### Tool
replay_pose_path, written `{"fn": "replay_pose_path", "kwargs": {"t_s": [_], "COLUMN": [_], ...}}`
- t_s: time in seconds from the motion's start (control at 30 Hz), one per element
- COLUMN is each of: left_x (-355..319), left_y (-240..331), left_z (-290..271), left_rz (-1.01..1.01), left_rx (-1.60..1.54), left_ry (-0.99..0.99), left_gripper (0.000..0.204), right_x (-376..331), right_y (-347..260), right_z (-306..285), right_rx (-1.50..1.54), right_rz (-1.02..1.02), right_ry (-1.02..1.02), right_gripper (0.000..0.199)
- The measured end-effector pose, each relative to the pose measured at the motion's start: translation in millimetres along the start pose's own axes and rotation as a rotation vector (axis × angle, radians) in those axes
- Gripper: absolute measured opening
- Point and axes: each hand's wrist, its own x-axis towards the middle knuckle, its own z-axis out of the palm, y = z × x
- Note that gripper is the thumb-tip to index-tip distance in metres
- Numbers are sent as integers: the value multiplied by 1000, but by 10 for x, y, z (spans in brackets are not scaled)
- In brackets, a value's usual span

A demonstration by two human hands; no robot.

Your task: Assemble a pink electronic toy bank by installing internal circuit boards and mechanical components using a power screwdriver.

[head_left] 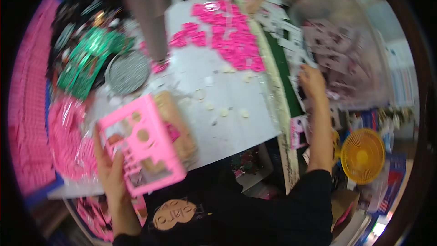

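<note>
Our left hand (110, 168) grips the pink cut-out card (143, 145) by its near edge, tilted above the white table (236, 127). Right of the card, well apart, our right hand (312, 82) reaches into pale printed sheets (332, 59); its fingers are blurred, so we cannot tell the grip. We judge this a fetching step; next comes lifting one sheet cleanly.

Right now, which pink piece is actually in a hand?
The large pink cut-out card panel, gripped by the left hand; the small pink pieces lie loose on the white tabletop.
</note>
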Motion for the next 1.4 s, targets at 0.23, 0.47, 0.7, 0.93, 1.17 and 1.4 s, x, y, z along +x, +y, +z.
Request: {"fn": "replay_pose_path", "kwargs": {"t_s": [0.23, 0.47, 0.7, 0.93, 1.17, 1.4], "left_x": [3, -31, -173, -139, -71, -99], "left_y": [-282, -590, -393, -270, -412, -388], "left_z": [-5, 4, -42, -60, -110, -124], "left_rz": [209, 234, 50, 337, 109, 82], "left_rx": [85, -170, -152, 584, 519, 407], "left_ry": [-30, -154, 73, 186, 175, 158], "left_gripper": [55, 53, 59, 92, 121, 122], "right_x": [-25, -910, -816, -987, -1059, -988], "right_y": [-885, -3702, -4072, -4365, -4352, -4292], "right_z": [-512, -411, -155, -142, -43, -108], "right_rx": [875, 1637, 1873, 1799, 1591, 1473], "right_rz": [193, 12, 54, -66, -281, -380], "right_ry": [455, -462, -817, -538, -373, -446], "right_gripper": [20, 32, 77, 48, 49, 56]}}
